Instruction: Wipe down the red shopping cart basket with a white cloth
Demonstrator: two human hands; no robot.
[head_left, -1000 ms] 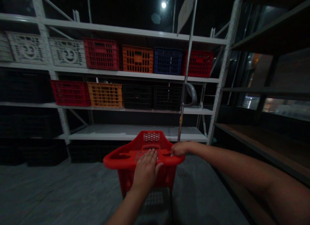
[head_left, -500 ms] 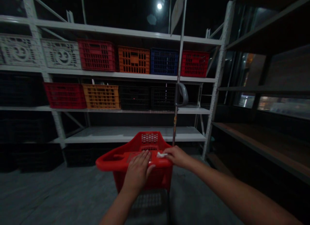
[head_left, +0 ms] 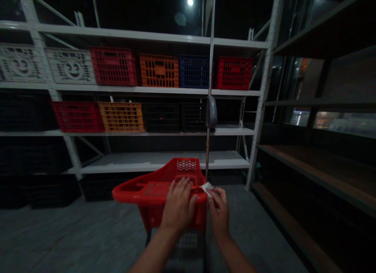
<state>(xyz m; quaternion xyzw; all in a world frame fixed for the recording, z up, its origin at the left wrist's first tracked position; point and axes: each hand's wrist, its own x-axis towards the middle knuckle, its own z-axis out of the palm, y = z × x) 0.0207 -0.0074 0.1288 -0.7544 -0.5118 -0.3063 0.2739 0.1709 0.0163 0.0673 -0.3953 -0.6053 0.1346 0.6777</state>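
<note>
The red shopping cart (head_left: 152,192) sits low in the middle of the frame, on the grey floor (head_left: 73,237). Our left hand (head_left: 178,206) lies flat on the cart's near rim. Its fingers are stretched out and close together, and they do not curl around the rim. Our right hand (head_left: 219,212) is just beside it, at the cart's right corner. Its thumb and fingertips pinch a small white scrap (head_left: 206,187), which touches the rim. We cannot tell what the scrap is made of.

A thin metal pole (head_left: 209,69) stands up from the cart's right side and runs to the top of the frame. A grey hook (head_left: 211,112) hangs on it about halfway up.

Behind the cart is a white rack (head_left: 158,161) that fills the left and middle of the frame. On its top row, from left to right, we see white crates (head_left: 70,66), a red crate (head_left: 113,65), an orange crate (head_left: 158,70), a blue crate (head_left: 194,71) and one more red one. The row below holds a second red crate (head_left: 76,116), a second orange crate (head_left: 121,116) and black crates (head_left: 161,117). The lowest white shelf is just behind the cart.

On the right of the frame there are dark shelves (head_left: 323,167). A small round lamp (head_left: 190,1) shines at the top middle.
</note>
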